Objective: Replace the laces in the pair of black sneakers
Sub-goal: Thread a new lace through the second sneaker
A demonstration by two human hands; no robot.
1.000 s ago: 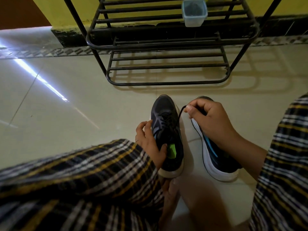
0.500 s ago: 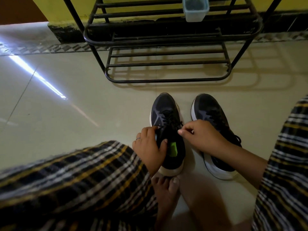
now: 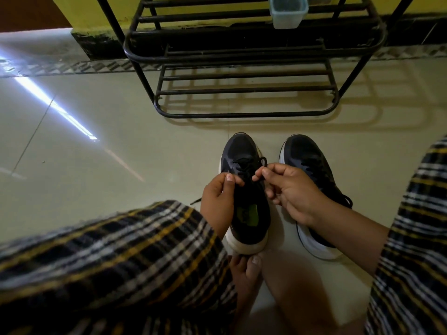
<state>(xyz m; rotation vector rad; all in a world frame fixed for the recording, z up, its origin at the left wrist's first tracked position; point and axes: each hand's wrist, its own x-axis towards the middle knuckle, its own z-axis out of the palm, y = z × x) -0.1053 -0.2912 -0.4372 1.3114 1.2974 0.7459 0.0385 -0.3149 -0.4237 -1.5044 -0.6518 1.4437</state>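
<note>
- Two hands work the left sneaker (image 3: pixel 244 189), at 6 o'clock of the rack (image 3: pixel 242 68).
- Left hand (image 3: pixel 217 199) and right hand (image 3: pixel 290 189) each pinch its lace (image 3: pixel 249 169).
- Uneven tugging may tighten the knot; the right sneaker (image 3: pixel 307 160) waits at 3 o'clock.

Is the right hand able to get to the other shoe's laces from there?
Probably yes. The right hand hangs just beside the right sneaker, whose tied laces lie uncovered. It pinches the left sneaker's lace, so it must drop that first.
</note>
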